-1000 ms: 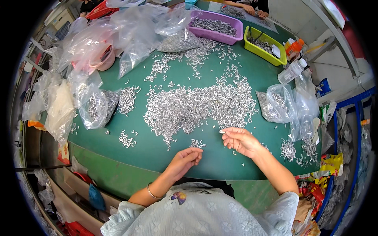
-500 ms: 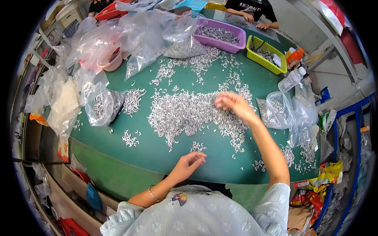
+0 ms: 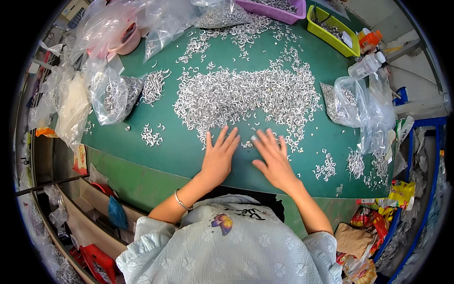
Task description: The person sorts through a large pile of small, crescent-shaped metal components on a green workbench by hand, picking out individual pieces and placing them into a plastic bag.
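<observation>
A wide heap of small silvery, curved, hook-like pieces (image 3: pixel 236 97) is spread over the green tabletop (image 3: pixel 189 163). My left hand (image 3: pixel 220 156) lies palm down at the heap's near edge, fingers spread, fingertips by the loose pieces. To its right my right hand (image 3: pixel 274 161) is also flat with its fingers apart, slightly blurred, just below the heap. I see nothing held in either hand. A few pieces lie between the fingertips of both hands. Smaller piles sit apart: one pile (image 3: pixel 152 136) on the left and another pile (image 3: pixel 325 168) on the right.
Clear bags of pieces stand at the left (image 3: pixel 116 99) and right (image 3: pixel 343 102). Along the back are a pink bowl (image 3: pixel 127 45), a purple tray (image 3: pixel 283 14), a lime-green tray (image 3: pixel 326 35) and a white bottle (image 3: pixel 366 65). An open drawer (image 3: pixel 94 208) lies below left.
My right hand has come back from the heap's right part to its near edge and opened flat. My left hand has moved forward and spread its fingers. The view has tilted down.
</observation>
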### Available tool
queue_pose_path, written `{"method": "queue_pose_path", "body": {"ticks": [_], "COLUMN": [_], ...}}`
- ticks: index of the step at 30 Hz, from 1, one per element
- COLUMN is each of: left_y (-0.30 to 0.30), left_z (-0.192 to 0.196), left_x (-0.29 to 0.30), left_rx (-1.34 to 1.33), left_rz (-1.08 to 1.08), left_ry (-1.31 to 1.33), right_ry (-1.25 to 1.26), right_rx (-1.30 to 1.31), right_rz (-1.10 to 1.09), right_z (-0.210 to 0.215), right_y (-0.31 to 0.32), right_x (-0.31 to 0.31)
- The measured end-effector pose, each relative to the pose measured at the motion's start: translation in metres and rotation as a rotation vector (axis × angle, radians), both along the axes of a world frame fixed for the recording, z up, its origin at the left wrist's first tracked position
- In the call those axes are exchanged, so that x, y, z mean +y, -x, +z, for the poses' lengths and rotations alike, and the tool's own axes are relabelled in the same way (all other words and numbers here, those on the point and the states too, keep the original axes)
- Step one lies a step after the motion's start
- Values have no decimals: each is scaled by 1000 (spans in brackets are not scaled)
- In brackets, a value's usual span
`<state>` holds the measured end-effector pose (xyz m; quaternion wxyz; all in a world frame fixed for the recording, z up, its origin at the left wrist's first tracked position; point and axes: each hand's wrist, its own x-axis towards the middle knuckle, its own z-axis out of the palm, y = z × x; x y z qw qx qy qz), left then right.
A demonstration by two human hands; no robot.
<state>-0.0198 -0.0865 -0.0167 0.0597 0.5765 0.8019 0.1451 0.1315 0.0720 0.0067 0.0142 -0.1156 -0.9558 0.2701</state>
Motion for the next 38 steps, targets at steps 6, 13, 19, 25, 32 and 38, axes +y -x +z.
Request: {"method": "queue_pose_path", "body": {"ticks": [6,13,19,25,32,38], "left_y": [-23,-21,-34,-22,-39,-33], "left_z": [5,9,11,10,6,-2], "left_x": [2,-17,10,-12,20,-1], "left_rx": [-68,-322,-197,-381,-236,-436], "left_rz": [-111,-6,-166,-121,-287,-302], "left_ry": [-20,-174,-84,-192,-126,-161], "right_ry": [-176,-142,-262,109,-159,-205], "right_rx": [-16,53,28,120,368,287], "right_rz": [-212,-317,-388,-246,-438,-381], "right_z": [-12,-8,-23,3,-12,-15], "right_y": [-1,-8,11,-15,21,24], "right_x": [-12,3,33,16,36,33]}}
